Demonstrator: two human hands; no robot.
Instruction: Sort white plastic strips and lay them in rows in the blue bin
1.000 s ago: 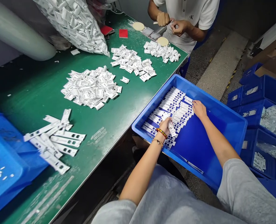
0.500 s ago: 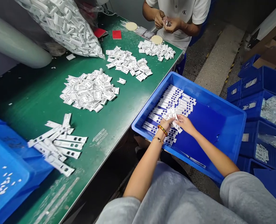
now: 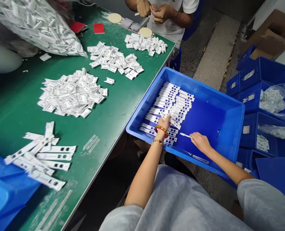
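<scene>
On the green surface (image 3: 119, 106) there's a messy stack of long white slotted plastic strips (image 3: 52, 156). Next over, a blue rectangular plastic tray (image 3: 212, 99) has similar white strips (image 3: 178, 106) in rows. Left hand (image 3: 164, 123) has its grip closed around some white plastic pieces (image 3: 164, 114) above them. Right hand's (image 3: 201, 142) grip is pinched together on one slim white piece (image 3: 185, 135), inside the tray.

Lt-gray tee (image 3: 181, 200), creased fabric, loose short sleeves (image 3: 259, 195), L wrist (image 3: 160, 136) w/ patterned red, yellow & blk band (image 3: 162, 129), thinner gold-tone bracelet (image 3: 158, 141) just behind, twd elbow
</scene>
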